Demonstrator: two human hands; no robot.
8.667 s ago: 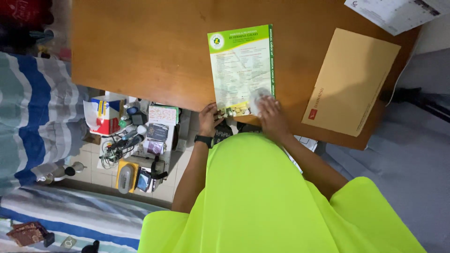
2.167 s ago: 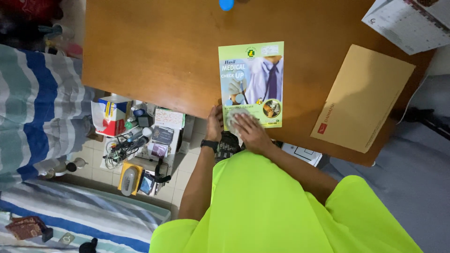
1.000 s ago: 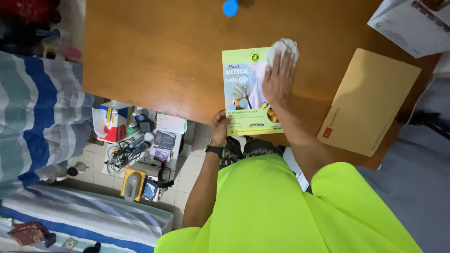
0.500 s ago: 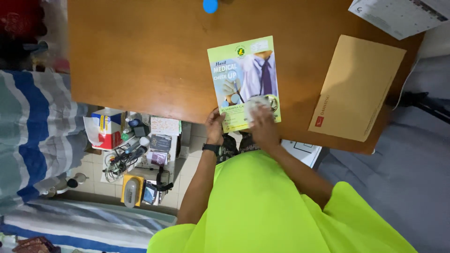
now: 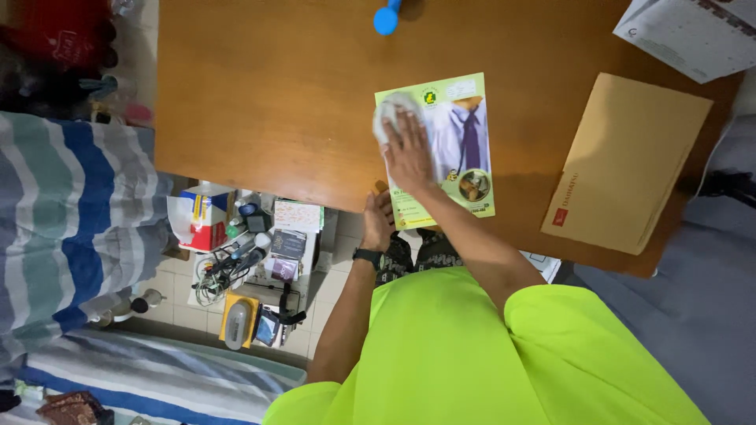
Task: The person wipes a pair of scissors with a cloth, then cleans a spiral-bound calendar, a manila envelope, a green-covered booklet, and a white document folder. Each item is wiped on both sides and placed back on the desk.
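The right hand (image 5: pixel 409 153) lies flat, fingers spread, pressing a pale cloth (image 5: pixel 391 110) onto the upper left corner of a green leaflet (image 5: pixel 453 134) that lies on the wooden table (image 5: pixel 268 86) near its front edge. The left hand (image 5: pixel 378 219) pinches the leaflet's lower left corner at the table edge. A brown envelope (image 5: pixel 630 161) lies just right of it, a blue object (image 5: pixel 386 17) farther back.

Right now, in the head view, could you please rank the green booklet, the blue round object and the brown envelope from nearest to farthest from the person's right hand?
1. Green booklet: directly under the right hand.
2. Blue round object: at the table's far edge.
3. Brown envelope: off to the side.
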